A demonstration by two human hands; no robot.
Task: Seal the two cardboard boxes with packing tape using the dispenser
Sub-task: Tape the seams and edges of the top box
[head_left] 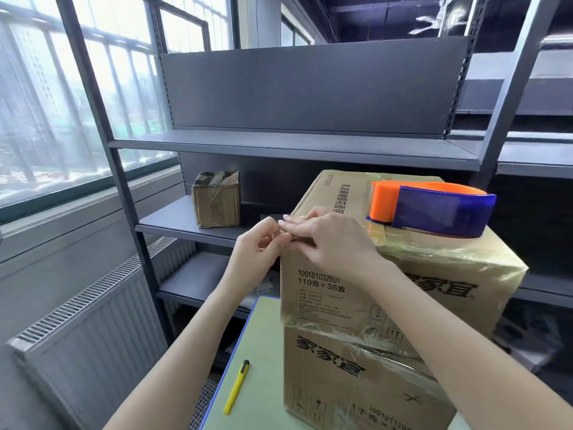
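Observation:
Two brown cardboard boxes stand stacked on a pale table; the upper box sits on the lower box, and both carry shiny clear tape. An orange and blue tape dispenser rests on the upper box's top, at its right, with neither hand on it. My left hand has curled fingers that pinch at the tape on the upper box's near left top corner. My right hand lies over that same corner with straight fingers that press down on the tape.
A yellow utility knife lies on the table left of the boxes. A small taped box stands on a grey metal shelf behind. More shelving runs behind and right. A radiator and windows are at the left.

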